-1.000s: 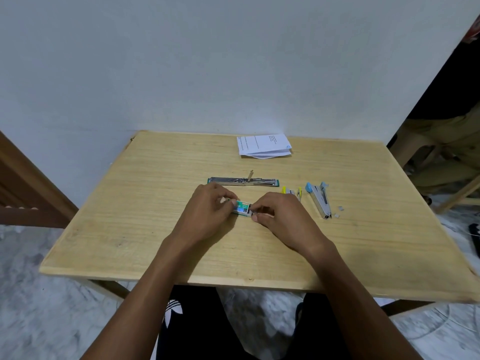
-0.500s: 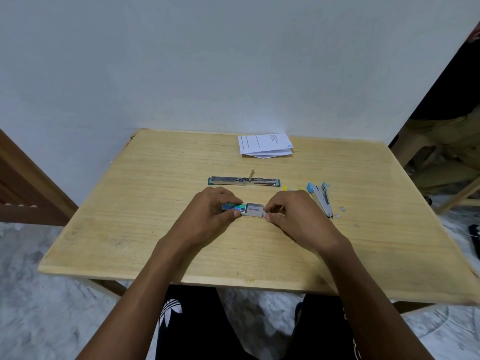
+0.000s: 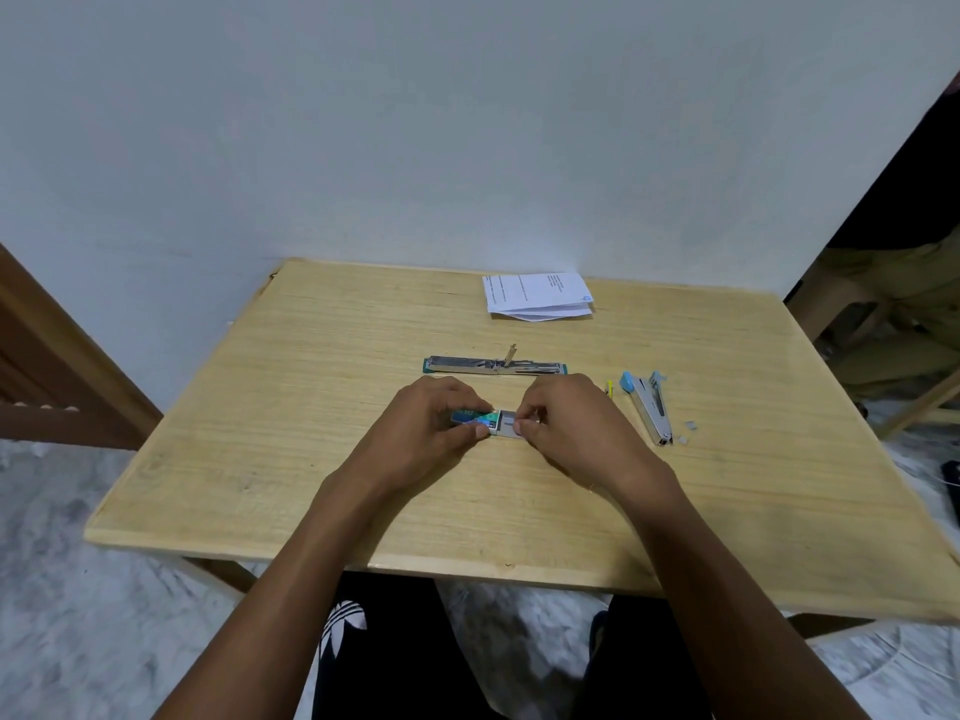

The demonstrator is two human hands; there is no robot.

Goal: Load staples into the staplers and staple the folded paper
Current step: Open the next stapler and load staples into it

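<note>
Left grip (image 3: 434, 431) and right grip (image 3: 569, 426) side by side, close together, both pinched.

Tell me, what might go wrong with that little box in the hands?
The inner tray, pinched by the right hand, could slide right out of the staple box that the left hand grips, spilling its contents. Loose staple bits beside the blue stapler could be knocked off the table.

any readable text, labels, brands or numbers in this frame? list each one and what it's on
No text reads clearly.
Folded paper: printed lines and a small blue mark at one corner, too small to read.
Staple box: blue-green label print, blurred and partly covered by the left hand.
Trousers: white striped leaf-shaped logo, no lettering visible.
</note>
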